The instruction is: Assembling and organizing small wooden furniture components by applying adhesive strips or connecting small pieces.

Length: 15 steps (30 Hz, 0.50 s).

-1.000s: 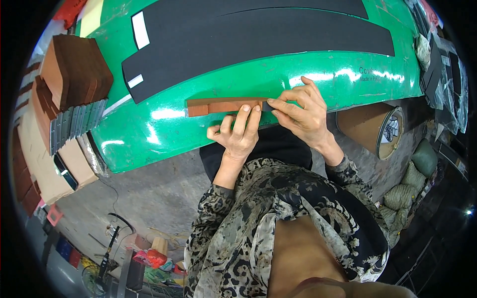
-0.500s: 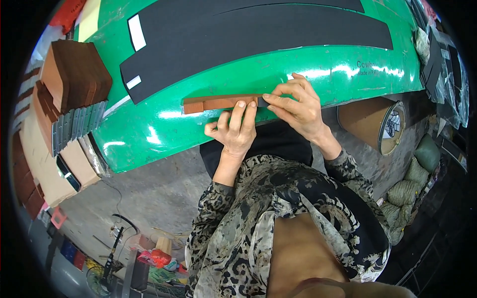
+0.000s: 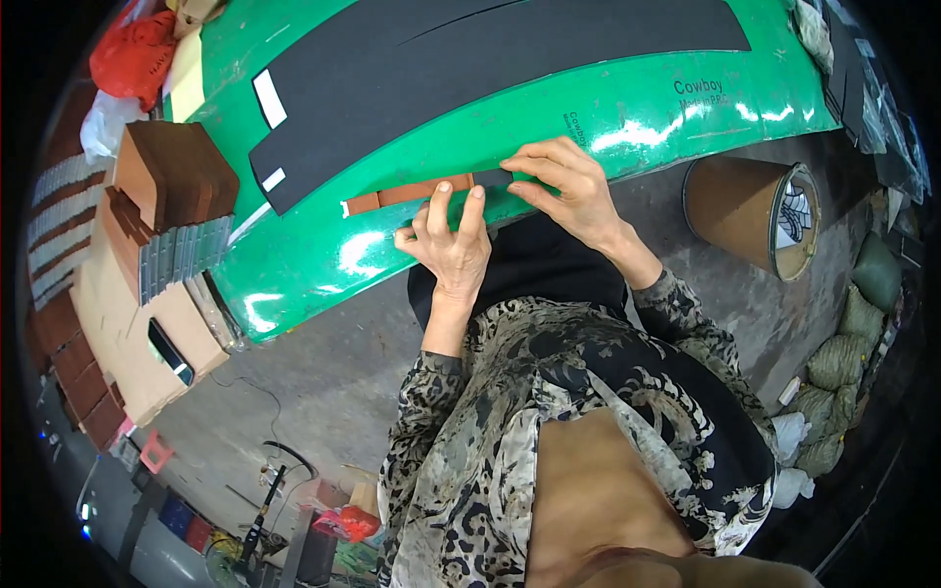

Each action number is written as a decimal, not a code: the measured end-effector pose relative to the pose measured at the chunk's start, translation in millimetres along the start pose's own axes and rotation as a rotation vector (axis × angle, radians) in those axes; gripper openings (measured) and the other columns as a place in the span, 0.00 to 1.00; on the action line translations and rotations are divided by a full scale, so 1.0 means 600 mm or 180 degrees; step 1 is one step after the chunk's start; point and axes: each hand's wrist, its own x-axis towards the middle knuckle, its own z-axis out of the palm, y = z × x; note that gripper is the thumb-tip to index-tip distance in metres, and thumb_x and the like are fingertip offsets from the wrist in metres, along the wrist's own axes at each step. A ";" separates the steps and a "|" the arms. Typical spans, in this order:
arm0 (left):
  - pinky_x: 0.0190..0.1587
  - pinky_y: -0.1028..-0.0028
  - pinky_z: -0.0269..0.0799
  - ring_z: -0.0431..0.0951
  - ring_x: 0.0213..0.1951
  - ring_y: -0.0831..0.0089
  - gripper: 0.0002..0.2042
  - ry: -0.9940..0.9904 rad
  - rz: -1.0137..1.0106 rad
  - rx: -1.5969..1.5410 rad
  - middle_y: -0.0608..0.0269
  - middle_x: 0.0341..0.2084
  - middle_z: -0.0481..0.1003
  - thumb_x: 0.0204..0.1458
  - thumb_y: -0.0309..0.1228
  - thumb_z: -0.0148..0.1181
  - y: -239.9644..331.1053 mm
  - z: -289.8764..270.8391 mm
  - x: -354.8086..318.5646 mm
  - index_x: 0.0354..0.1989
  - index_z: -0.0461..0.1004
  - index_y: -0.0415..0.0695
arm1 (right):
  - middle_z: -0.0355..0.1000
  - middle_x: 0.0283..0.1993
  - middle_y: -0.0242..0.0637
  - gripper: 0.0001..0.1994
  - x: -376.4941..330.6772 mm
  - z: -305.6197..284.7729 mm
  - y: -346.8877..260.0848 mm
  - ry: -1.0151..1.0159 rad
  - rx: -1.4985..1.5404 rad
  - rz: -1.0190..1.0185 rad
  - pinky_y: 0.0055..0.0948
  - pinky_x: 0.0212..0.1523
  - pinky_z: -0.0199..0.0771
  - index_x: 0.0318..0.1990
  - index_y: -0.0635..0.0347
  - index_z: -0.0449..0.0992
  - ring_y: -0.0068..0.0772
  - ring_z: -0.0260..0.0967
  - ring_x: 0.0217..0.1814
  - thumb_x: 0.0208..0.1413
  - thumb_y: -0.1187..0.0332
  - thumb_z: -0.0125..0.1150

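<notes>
While the green surface [image 3: 323, 255] carries long black sheets [image 3: 490, 59] above the brown strip [image 3: 407, 194], that strip lies near its front edge, shifted slightly right since earlier. Right hand [image 3: 564, 186] now pinches the strip's right end; left hand [image 3: 451, 240] presses flat fingers on it.

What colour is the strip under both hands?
Reddish brown; the strip lies flat on the green table, clearest in the head view.

Your green table [image 3: 323, 255] was glossy and smooth, throwing back glare; the black sheets [image 3: 490, 69] looked matt, and the brown strip [image 3: 407, 194] dull, like card.
</notes>
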 end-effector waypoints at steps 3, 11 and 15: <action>0.40 0.68 0.50 0.67 0.37 0.71 0.24 -0.0122 -0.0001 0.0154 0.66 0.50 0.63 0.39 0.23 0.64 0.002 -0.002 0.000 0.47 0.70 0.61 | 0.72 0.39 0.33 0.14 0.002 0.000 -0.002 0.0065 -0.0039 0.0007 0.28 0.34 0.73 0.38 0.57 0.78 0.32 0.68 0.39 0.40 0.70 0.67; 0.40 0.68 0.49 0.68 0.38 0.72 0.23 -0.0059 -0.0142 0.0200 0.70 0.48 0.63 0.42 0.27 0.62 0.002 0.006 -0.006 0.47 0.70 0.66 | 0.72 0.35 0.32 0.13 0.018 -0.015 -0.019 -0.0012 -0.0496 -0.0368 0.28 0.32 0.72 0.35 0.59 0.76 0.32 0.68 0.35 0.37 0.71 0.68; 0.39 0.68 0.49 0.68 0.38 0.72 0.22 -0.0064 -0.0134 0.0240 0.71 0.48 0.63 0.42 0.27 0.62 0.000 0.004 -0.003 0.47 0.69 0.66 | 0.72 0.34 0.31 0.13 0.024 -0.021 -0.025 -0.0007 -0.0602 -0.0505 0.28 0.31 0.72 0.34 0.58 0.76 0.32 0.68 0.34 0.37 0.71 0.68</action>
